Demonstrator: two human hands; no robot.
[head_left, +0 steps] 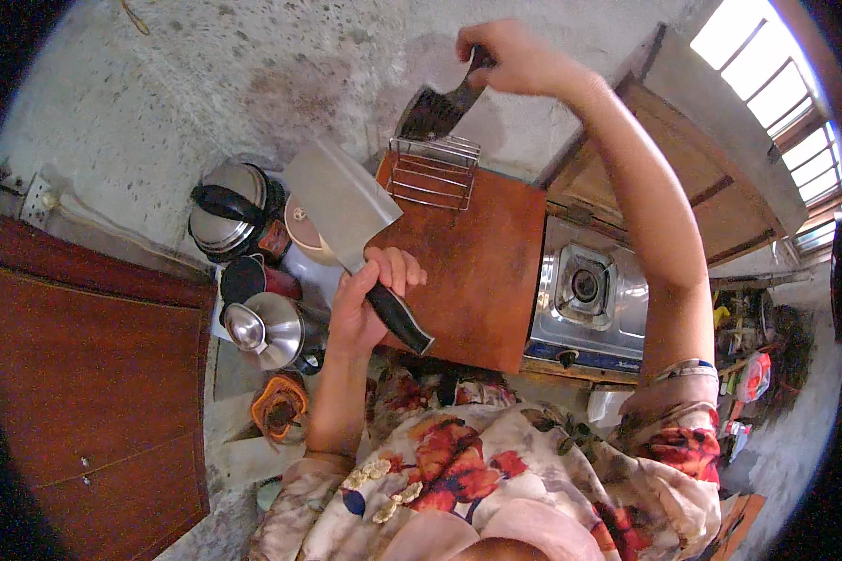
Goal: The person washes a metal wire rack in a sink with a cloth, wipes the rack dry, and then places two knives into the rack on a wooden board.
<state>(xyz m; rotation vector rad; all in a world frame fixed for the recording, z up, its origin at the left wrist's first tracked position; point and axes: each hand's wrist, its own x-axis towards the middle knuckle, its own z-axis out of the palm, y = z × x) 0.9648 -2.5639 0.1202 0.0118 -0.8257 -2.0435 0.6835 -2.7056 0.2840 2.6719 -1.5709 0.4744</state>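
"Where the view begins, what is nearest?"

"Shirt (454, 458), floral cloth, cut off at the bottom edge. Above it, the left hand (370, 299) is closed around the cleaver (341, 201) where blade meets black handle. The blade is broad, flat grey steel, tilted up and leftward."

"What does it hide?"

"Part of a pale, round lid (299, 234) behind it. The palm is out of sight too."

"And to the left?"

"A basket (279, 407), orange, its contents hard to make out. Then a rounded steel jug (276, 327), partly behind the left forearm, a dark red cup (269, 279) and a pot (229, 210) with a shiny lid and black handle."

"Ahead?"

"The counter (477, 271), smooth and reddish brown. Beside it on the right, a steel stove (585, 280) with a round burner, partly covered by the right arm."

"Farther?"

"A rack (435, 178) of thin, bright wire stands at the counter's far end. Over it, the right hand (510, 56) grips a knife (435, 112) by its dark handle, wide blade slanting down. Whether that touches the rack, I can't tell."

"Behind everything?"

"Rough, stained wall (281, 103), and a barred window (767, 75), washed out by glare."
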